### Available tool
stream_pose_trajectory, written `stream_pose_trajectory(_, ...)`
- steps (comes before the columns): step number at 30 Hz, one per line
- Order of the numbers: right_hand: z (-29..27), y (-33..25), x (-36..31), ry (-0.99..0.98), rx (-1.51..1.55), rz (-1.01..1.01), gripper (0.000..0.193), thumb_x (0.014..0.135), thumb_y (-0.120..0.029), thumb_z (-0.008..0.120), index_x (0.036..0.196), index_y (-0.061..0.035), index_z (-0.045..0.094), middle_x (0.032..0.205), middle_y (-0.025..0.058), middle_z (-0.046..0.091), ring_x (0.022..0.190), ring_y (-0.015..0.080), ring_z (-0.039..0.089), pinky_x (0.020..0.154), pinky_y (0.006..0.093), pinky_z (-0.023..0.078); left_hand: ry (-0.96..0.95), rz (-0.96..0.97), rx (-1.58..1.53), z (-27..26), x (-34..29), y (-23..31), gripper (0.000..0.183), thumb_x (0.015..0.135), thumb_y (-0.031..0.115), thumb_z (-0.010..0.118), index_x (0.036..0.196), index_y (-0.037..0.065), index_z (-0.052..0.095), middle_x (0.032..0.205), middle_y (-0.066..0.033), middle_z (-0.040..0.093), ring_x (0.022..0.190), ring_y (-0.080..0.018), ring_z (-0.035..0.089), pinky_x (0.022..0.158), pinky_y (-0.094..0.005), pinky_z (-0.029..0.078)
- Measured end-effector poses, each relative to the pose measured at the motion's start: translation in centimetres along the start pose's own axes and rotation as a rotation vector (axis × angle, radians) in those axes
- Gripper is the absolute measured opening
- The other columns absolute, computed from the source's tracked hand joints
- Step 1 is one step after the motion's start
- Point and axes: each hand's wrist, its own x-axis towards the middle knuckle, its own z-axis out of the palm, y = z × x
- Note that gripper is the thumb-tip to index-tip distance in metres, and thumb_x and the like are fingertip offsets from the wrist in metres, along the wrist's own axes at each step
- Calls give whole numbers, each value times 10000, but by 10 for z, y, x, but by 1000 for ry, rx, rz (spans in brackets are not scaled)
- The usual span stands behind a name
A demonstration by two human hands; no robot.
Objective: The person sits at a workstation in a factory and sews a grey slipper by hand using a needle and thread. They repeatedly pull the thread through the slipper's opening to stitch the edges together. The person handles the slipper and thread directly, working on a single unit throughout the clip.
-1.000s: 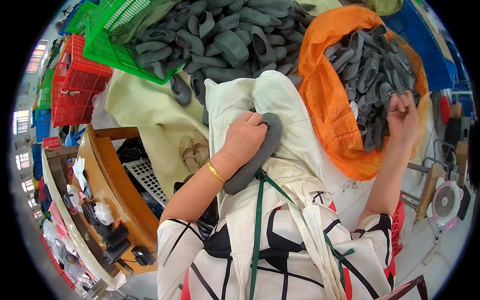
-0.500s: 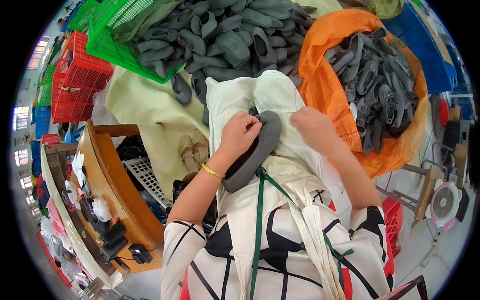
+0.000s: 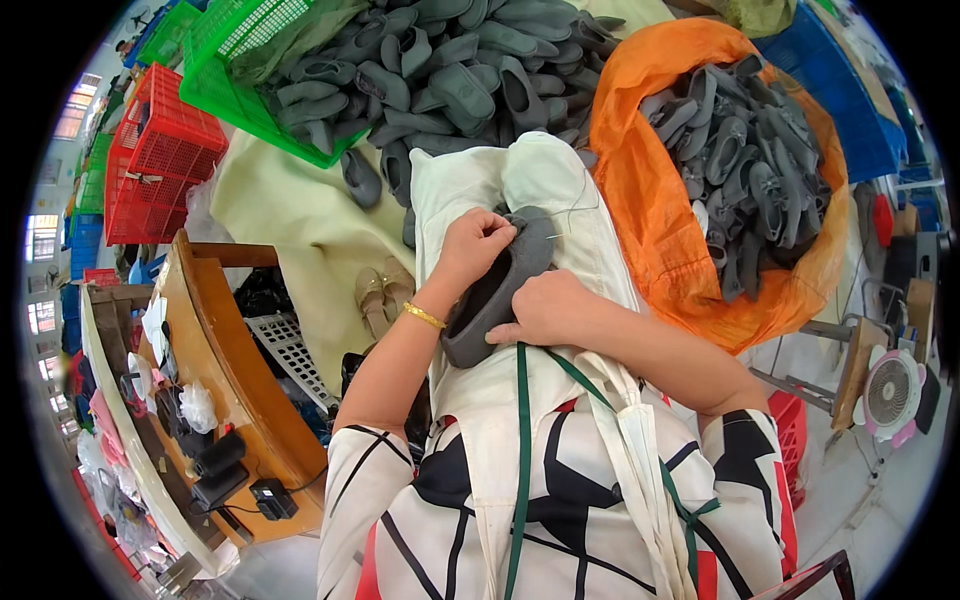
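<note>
A dark grey slip-on shoe [image 3: 530,240] lies aslant on my lap, over the white apron [image 3: 555,175], its toe pointing away. My left hand [image 3: 475,245] pinches the rim of its opening near the toe. Closed on the shoe's right side is my right hand [image 3: 550,308], the thumb toward the heel; its fingertips are hidden inside the opening. A thin needle [image 3: 557,236] sticks out at the right of the toe, and a fine dark thread [image 3: 575,207] loops beside it over the apron.
Many grey shoes [image 3: 465,95] are heaped ahead, beside a green crate [image 3: 215,105]. An orange sack [image 3: 645,200] at the right holds more. A wooden desk [image 3: 240,370], red crates [image 3: 160,170] and tan shoes [image 3: 370,295] are at the left, a small fan [image 3: 890,392] at the right.
My right hand has come down and left from the sack side onto the shoe. The needle and thread now show beside the toe. My left hand keeps its pinch.
</note>
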Motion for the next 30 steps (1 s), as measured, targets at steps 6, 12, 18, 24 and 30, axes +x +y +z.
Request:
stream_pose_trajectory(6, 29, 42, -2, 156, 16, -79, 287, 845, -232, 626, 1011, -2, 668, 852, 220, 685, 822, 379, 674, 741, 463, 527, -58, -188, -213, 3, 6, 3, 115, 878, 141, 712, 890, 26, 705, 773, 47, 636, 661, -24, 507, 582, -194, 403)
stream_pose_trajectory(12, 3, 62, -22, 419, 338, -74, 210, 902, -176, 569, 1065, -54, 622, 968, 159, 677, 924, 355, 648, 779, 468, 495, -37, -323, -424, 1, -3, 14, 116, 877, 155, 711, 891, 40, 710, 784, 41, 650, 650, -22, 508, 578, -192, 391)
stream_pose_trajectory(18, -19, 65, -2, 603, 172, 16, 270, 897, -309, 600, 884, -40, 612, 839, 141, 640, 803, 344, 644, 682, 462, 496, -24, -428, -583, 0, -5, 25, 106, 882, 137, 710, 892, 32, 701, 799, 23, 655, 695, -42, 546, 636, -200, 428)
stream_pose_trajectory(24, -16, 71, 20, 660, 48, -8, 298, 881, -351, 622, 804, -63, 636, 786, 96, 646, 731, 299, 659, 600, 427, 504, -2, -474, -663, 0, -5, 23, 92, 877, 148, 719, 877, 57, 706, 779, 40, 647, 676, -34, 531, 623, -192, 409)
stream_pose_trajectory(30, -18, 75, 26, 638, 28, -8, 278, 881, -343, 620, 810, -77, 649, 779, 89, 655, 717, 290, 665, 583, 420, 509, -15, -477, -688, 0, -2, 23, 89, 878, 160, 719, 864, 73, 710, 756, 55, 633, 658, -26, 510, 613, -187, 389)
